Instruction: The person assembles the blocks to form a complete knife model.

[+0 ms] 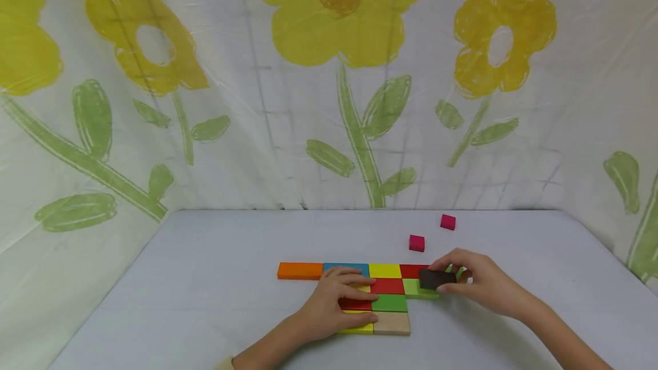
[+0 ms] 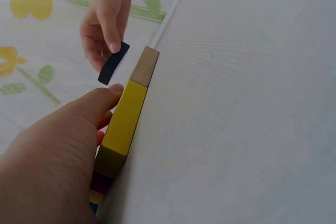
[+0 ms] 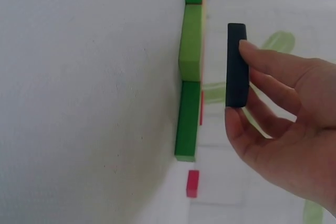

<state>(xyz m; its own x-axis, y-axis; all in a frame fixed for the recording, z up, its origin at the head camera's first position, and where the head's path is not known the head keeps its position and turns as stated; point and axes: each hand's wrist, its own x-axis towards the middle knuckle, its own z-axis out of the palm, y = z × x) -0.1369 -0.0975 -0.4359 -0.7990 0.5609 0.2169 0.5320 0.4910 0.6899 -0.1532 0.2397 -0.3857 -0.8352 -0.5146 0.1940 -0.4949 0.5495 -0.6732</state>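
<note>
My right hand point(image 1: 483, 281) pinches a black rectangular block point(image 1: 437, 280) between thumb and fingers. In the right wrist view the black block is held apart from the flat layout, beside a light green block point(image 3: 190, 43) and a dark green block point(image 3: 187, 119). My left hand point(image 1: 336, 304) rests on the layout with its fingers spread, covering part of it. Among the visible pieces are an orange block point(image 1: 300, 271), a blue block point(image 1: 360, 269), a red block point(image 1: 387, 286), a green block point(image 1: 389, 303) and a plain wooden block point(image 1: 392, 324). The left thumb touches near a yellow block point(image 2: 123, 119).
Behind the layout, two small pink-red blocks lie apart, a nearer one point(image 1: 417, 243) and a farther one point(image 1: 448, 222). A pale cloth covers the table point(image 1: 205, 278). Hanging fabric with a flower print point(image 1: 231, 159) stands along its back edge.
</note>
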